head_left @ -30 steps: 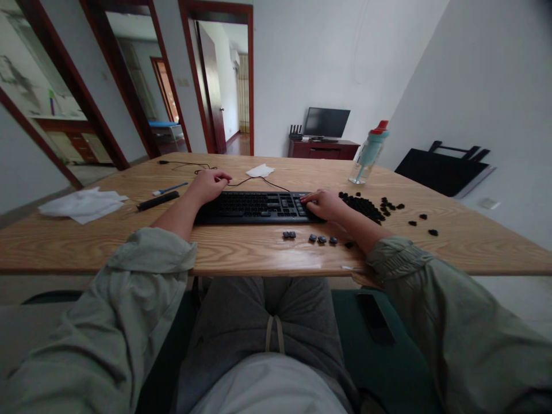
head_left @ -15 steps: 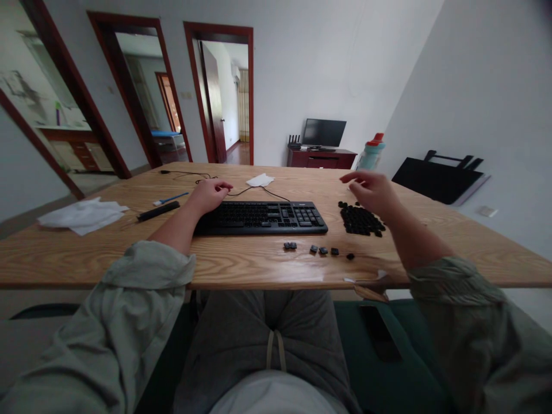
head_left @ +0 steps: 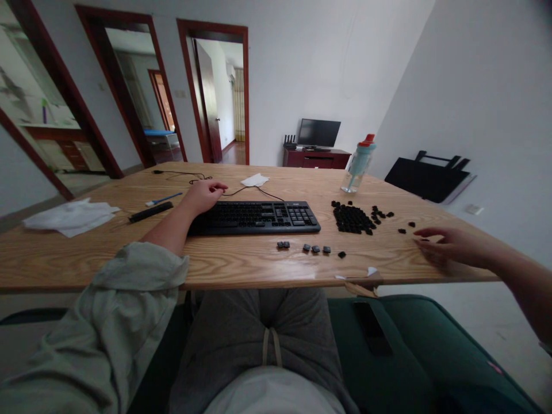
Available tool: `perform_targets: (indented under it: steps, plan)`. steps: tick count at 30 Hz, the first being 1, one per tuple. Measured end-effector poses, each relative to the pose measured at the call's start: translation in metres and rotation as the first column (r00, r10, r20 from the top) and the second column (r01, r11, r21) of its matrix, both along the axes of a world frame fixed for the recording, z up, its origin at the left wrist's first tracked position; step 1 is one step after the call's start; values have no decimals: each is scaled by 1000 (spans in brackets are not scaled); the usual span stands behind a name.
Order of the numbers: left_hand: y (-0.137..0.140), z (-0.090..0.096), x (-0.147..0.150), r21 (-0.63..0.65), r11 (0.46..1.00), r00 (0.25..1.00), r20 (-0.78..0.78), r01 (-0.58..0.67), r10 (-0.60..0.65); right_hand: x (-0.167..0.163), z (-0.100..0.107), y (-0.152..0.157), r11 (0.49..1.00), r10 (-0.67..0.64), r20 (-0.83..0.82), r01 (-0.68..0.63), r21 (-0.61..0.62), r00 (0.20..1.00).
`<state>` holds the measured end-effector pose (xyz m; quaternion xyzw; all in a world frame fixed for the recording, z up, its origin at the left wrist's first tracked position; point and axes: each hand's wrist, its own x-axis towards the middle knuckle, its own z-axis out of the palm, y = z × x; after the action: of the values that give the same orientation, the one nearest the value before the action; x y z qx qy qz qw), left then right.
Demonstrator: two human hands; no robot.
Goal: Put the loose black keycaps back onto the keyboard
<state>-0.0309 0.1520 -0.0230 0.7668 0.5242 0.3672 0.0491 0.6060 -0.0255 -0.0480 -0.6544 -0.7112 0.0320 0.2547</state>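
A black keyboard (head_left: 259, 218) lies flat on the wooden table, some of its keys in place. My left hand (head_left: 206, 194) rests by its back left corner, fingers curled together; whatever they might hold is hidden. On the right, my right hand (head_left: 452, 246) is low over the table with fingers stretched out and apart. A small dark piece, seemingly a keycap (head_left: 425, 240), shows by its fingertips; I see no grip on it. Two loose keycaps (head_left: 402, 231) lie just beyond. A dense group of black keycaps (head_left: 351, 219) sits right of the keyboard, and several keycaps (head_left: 315, 249) form a row in front.
A clear bottle with a red lid (head_left: 357, 164) stands at the back right. White tissues (head_left: 71, 215), a blue brush (head_left: 164, 199) and a black bar (head_left: 150, 212) lie left. A paper piece (head_left: 255, 180) and cable (head_left: 181, 173) are behind the keyboard. A phone (head_left: 373, 328) is on the green seat.
My right hand has swung right and toward me, from above the keycap group to the stray keycaps, uncovering the bottle. My left hand stays by the keyboard. The view has shifted slightly.
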Motion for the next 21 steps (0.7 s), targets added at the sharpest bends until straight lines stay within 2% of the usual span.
perform_targets:
  steps: [2, 4, 7, 11, 16, 19, 21]
  plan:
    - [-1, 1, 1, -6, 1000, 1000, -9, -10, 10, -15, 2, -11, 985, -141, 46, 145, -92, 989]
    - [-2, 1, 2, -9, 1000, 1000, -11, -21, 20, -40, 7, -18, 983, -142, 73, 149, -105, 987]
    - [-3, 2, 3, -16, 999, 999, -12, -31, 31, -92, 14, -24, 992, 26, 77, -16, -127, 997]
    - [-4, 3, 3, -30, 999, 999, -29, -36, 35, -166, 19, -27, 951, 291, 139, -269, -154, 947]
    - [-4, 3, 4, -31, 999, 999, -35, -37, 35, -233, 21, -8, 896, 436, 289, -443, -45, 852]
    - [-4, 2, 3, -31, 999, 999, -34, -38, 37, -265, 24, 8, 847, 523, 296, -527, -73, 799]
    - [-4, 2, 3, -24, 999, 999, -30, -30, 29, -279, 28, 17, 833, 548, 288, -543, -105, 785]
